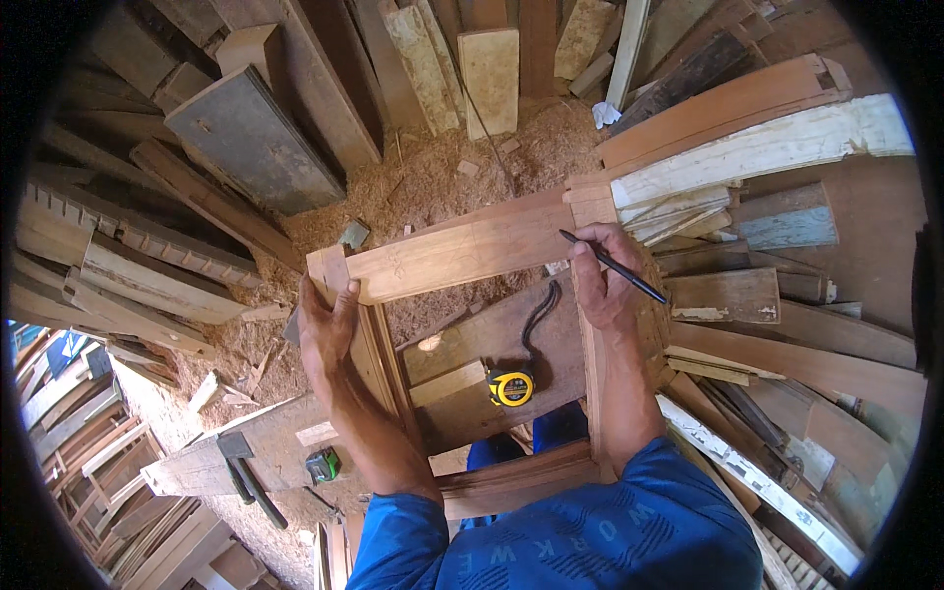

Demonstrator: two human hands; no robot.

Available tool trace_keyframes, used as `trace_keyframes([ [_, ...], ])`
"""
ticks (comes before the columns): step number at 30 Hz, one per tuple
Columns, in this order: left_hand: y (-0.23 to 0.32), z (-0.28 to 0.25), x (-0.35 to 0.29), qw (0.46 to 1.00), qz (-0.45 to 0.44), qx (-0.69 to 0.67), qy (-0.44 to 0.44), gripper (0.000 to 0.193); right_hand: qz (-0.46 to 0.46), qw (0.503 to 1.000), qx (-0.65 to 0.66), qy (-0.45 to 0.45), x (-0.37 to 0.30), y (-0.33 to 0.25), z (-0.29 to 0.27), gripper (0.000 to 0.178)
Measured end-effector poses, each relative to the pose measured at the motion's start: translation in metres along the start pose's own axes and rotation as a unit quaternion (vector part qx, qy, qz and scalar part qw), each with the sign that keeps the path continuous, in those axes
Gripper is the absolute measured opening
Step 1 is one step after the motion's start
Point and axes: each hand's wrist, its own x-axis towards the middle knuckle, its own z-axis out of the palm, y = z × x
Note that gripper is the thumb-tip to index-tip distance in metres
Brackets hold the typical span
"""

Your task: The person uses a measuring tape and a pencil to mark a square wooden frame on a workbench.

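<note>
A rectangular wooden frame (462,249) lies before me, its wide far rail joined to narrower side rails. My left hand (329,320) grips its far left corner, thumb on top and fingers round the outer edge. At the far right corner, my right hand (605,275) holds a slim black pen (637,278) between thumb and fingers. The pen's tip points left, close to the joint of rail and side piece. Inside the frame's opening, a yellow and black tape measure (510,388) rests on a board, with a dark wrist strap (537,320) curling away from it.
A hammer-like tool (246,472) with a dark handle and a green and black tape measure (323,465) lie on a plank (206,462) at left. Wood shavings (433,182) cover the ground beyond the frame. Stacked boards (728,295) crowd the right; more timber (261,138) leans at far left.
</note>
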Motion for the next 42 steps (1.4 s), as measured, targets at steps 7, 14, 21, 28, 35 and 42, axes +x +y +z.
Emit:
trace_keyframes([
  [7, -0.002, 0.001, -0.002, 1.000, 0.000, -0.023, -0.005, 0.094, -0.006, 1.000, -0.016, 0.004, 0.000, 0.002, 0.000, 0.016],
  [14, -0.021, 0.003, 0.008, 0.996, 0.028, -0.080, -0.032, 0.101, -0.014, 1.000, -0.018, 0.006, 0.003, -0.002, 0.001, 0.017],
  [21, -0.014, 0.002, 0.004, 1.000, -0.004, -0.011, -0.001, 0.103, -0.008, 0.999, -0.031, 0.003, 0.002, -0.004, 0.000, 0.016],
  [28, -0.008, 0.000, 0.005, 0.997, 0.022, -0.067, -0.034, 0.100, -0.098, 0.994, -0.049, -0.029, 0.011, -0.006, 0.001, 0.020],
  [35, -0.012, 0.003, 0.006, 0.993, 0.058, -0.102, -0.029, 0.094, -0.071, 0.996, -0.032, -0.048, 0.010, -0.009, -0.002, 0.014],
  [42, -0.012, 0.001, 0.008, 0.994, 0.040, -0.090, -0.037, 0.095, -0.096, 0.992, -0.049, -0.057, 0.011, -0.013, -0.002, 0.010],
])
